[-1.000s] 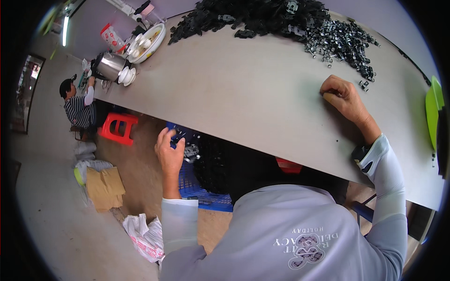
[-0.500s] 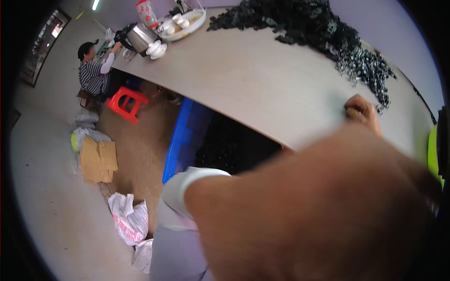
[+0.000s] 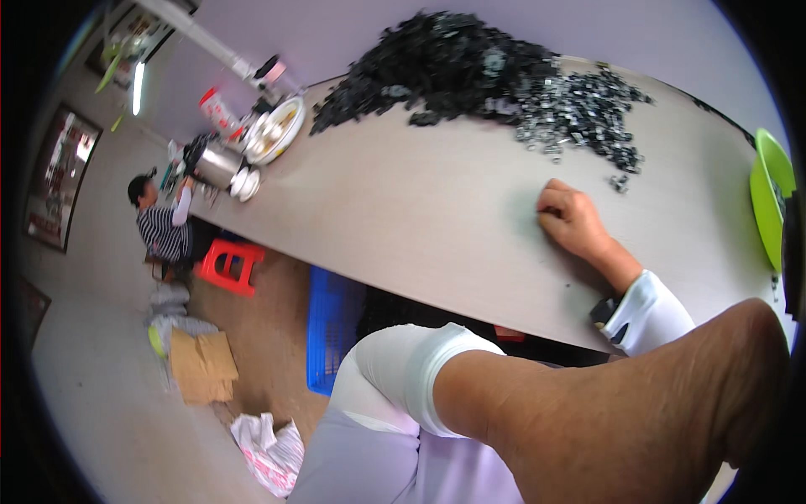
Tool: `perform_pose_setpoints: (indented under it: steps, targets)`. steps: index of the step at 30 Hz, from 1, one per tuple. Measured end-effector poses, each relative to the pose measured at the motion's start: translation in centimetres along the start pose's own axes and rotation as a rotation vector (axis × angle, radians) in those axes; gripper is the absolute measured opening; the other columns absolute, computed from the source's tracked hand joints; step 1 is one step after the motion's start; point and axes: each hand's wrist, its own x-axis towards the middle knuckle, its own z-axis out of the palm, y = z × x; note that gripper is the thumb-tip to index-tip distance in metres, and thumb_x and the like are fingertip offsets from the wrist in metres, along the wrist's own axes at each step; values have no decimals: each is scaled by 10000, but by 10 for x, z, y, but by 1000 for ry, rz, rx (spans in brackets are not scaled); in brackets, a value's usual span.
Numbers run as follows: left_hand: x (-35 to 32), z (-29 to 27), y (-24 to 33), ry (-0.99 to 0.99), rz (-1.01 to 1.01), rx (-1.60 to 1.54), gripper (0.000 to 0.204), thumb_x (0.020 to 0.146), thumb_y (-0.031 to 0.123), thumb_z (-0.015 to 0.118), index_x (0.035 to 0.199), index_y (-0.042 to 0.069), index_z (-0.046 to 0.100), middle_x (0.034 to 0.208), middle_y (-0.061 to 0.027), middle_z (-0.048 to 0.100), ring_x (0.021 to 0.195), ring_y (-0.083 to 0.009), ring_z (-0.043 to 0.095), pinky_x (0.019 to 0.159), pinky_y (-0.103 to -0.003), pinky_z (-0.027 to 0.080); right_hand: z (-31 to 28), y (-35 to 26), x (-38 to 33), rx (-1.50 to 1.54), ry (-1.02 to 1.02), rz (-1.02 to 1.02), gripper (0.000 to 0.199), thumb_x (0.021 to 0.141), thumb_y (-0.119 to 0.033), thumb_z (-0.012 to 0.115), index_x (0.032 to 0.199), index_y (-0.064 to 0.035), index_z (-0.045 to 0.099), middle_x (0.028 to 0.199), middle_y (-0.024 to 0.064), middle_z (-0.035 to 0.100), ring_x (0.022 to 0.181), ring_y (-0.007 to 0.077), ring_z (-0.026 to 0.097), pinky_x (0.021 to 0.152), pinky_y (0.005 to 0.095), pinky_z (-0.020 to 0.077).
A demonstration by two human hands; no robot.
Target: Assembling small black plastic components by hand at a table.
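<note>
My right hand (image 3: 573, 220) rests on the pale grey table (image 3: 403, 202), its fingers curled closed. Something small and dark shows at the fingertips, too little to name. A white sleeve and a dark band circle that wrist. Very near the camera, my left hand (image 3: 714, 378) reaches across the lower right; its fingers are out of sight. Beyond the right hand spreads a heap of small black parts (image 3: 445, 67), with shiny clear-and-black pieces (image 3: 579, 109) on its right side. A few loose pieces (image 3: 619, 182) lie closest to my right hand.
A lime-green basin (image 3: 764, 202) stands at the right edge. Far left are a metal kettle (image 3: 217, 164), a white tray with cups (image 3: 290, 130) and a seated person (image 3: 164, 223). A blue crate (image 3: 327, 336), red stool (image 3: 228, 267) and bags (image 3: 269, 454) are below.
The view has shifted, so the table and heap appear lower and further left. My left forearm sits lower in view, uncovering my right wrist and sleeve. My right hand stays closed.
</note>
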Motion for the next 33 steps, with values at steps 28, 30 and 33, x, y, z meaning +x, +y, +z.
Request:
perform_pose_setpoints:
  steps: [28, 30, 33]
  targets:
    - [66, -18, -84, -295, -398, -270, 151, 711, 56, 703, 855, 8, 694, 789, -89, 693, 664, -191, 656, 603, -302, 515, -13, -15, -16, 43, -79, 63, 76, 719, 28, 585, 781, -14, 575, 831, 124, 556, 793, 336, 578, 689, 415, 482]
    - [69, -49, -89, -154, -311, 126, 80, 680, 24, 694, 754, -6, 688, 704, -113, 665, 607, -214, 651, 576, -304, 522, -17, -9, -4, 44, -108, 27, 90, 720, 36, 593, 796, -12, 582, 838, 125, 565, 785, 334, 585, 685, 400, 484]
    - [59, -178, -143, 7, -355, 931, 163, 806, 31, 664, 958, -1, 715, 953, -91, 706, 892, -174, 661, 830, -292, 511, -22, 2, -5, 18, -77, 79, 106, 721, 50, 604, 808, -10, 592, 851, 125, 583, 784, 331, 601, 681, 390, 489]
